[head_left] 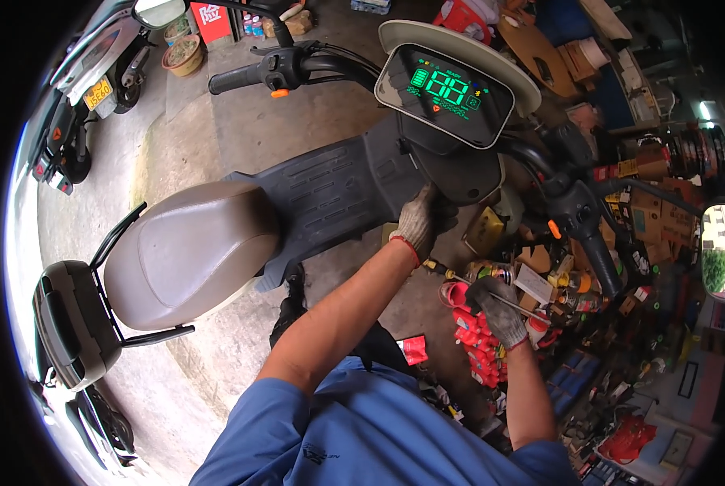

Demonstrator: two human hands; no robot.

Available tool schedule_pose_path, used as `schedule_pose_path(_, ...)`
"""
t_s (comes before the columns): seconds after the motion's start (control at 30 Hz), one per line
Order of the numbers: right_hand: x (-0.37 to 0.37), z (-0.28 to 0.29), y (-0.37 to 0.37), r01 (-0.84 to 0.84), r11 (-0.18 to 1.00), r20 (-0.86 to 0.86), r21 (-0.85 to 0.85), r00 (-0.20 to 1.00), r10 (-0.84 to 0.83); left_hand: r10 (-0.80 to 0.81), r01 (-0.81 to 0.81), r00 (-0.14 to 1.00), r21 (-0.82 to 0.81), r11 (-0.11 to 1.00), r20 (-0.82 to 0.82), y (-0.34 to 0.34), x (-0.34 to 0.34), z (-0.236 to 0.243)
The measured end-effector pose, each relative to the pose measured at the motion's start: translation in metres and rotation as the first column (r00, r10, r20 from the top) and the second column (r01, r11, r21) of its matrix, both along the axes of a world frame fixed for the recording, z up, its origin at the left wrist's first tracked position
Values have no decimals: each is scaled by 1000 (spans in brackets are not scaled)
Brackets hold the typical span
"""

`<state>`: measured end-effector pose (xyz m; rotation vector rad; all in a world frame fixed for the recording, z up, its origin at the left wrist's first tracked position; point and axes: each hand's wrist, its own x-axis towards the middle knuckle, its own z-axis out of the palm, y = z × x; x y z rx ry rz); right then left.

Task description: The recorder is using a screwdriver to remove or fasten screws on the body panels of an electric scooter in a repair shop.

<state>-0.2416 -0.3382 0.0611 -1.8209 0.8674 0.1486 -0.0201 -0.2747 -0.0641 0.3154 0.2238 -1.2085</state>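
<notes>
An electric scooter stands before me, its dashboard display lit green. My left hand, in a pale knit glove with a red cuff, is closed at the lower edge of the dark front panel below the display. Part of its fingers is hidden there. To the right, my right hand, in a grey glove, is closed around the shaft of a long screwdriver. The screwdriver's yellow and black handle points left, toward the panel. Beneath that hand lie several red packets.
The scooter's tan seat and ribbed footboard extend left. Handlebar grips and a mirror stick out on both sides. Boxes, bottles and parts crowd the right. Other scooters stand at the far left.
</notes>
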Motion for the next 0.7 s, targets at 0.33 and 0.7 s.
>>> schedule_pose_path(0.33,-34,-44,26,173,976,-12,134,985,-173,-81,23,987,381,924,136,36,-12,-23)
schedule_pose_path(0.7,-36,-137,72,130,981,-138,146,984,-110,-174,95,980,541,836,96,153,-45,-155)
